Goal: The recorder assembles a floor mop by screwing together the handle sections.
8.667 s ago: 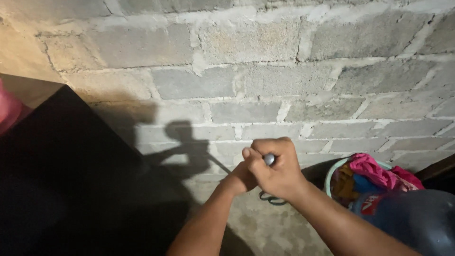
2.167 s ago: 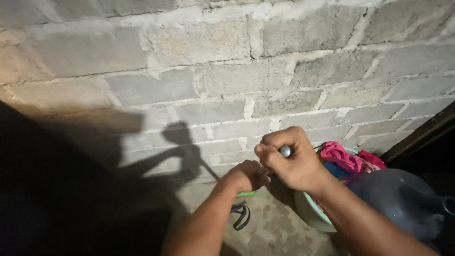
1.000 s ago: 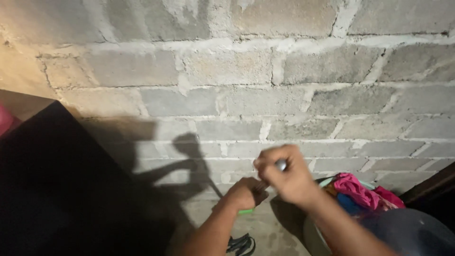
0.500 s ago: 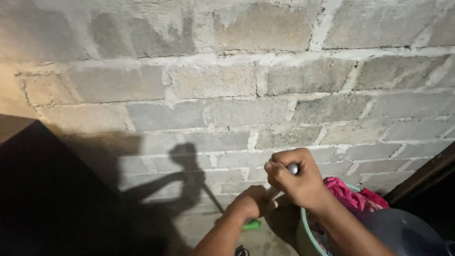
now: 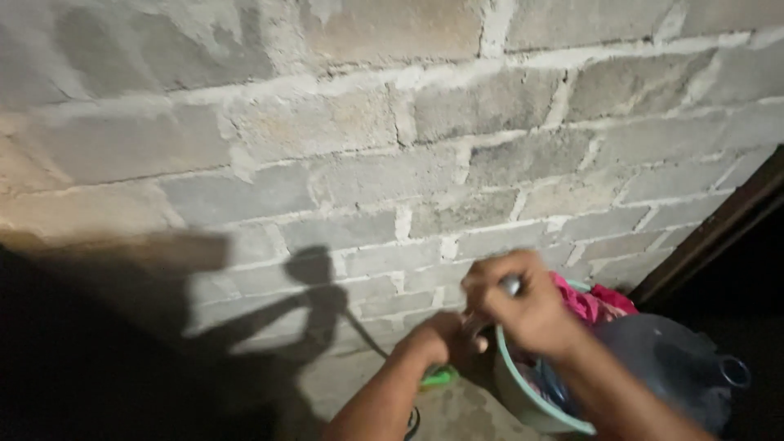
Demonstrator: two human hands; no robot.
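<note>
While the left hand fists a green piece, right-hand fingers clench a metal-tipped tool (blurred).

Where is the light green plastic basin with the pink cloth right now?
In the head view, the light green plastic basin sits low right on the floor against the grey block wall, just below the right hand, beside a dark jug.

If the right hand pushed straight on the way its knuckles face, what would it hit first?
Probably the block wall. The right hand, fisted around a small metal-tipped tool, faces it with nothing visible between. The gap is hard to judge. The left hand sits lower, out of that line.
</note>
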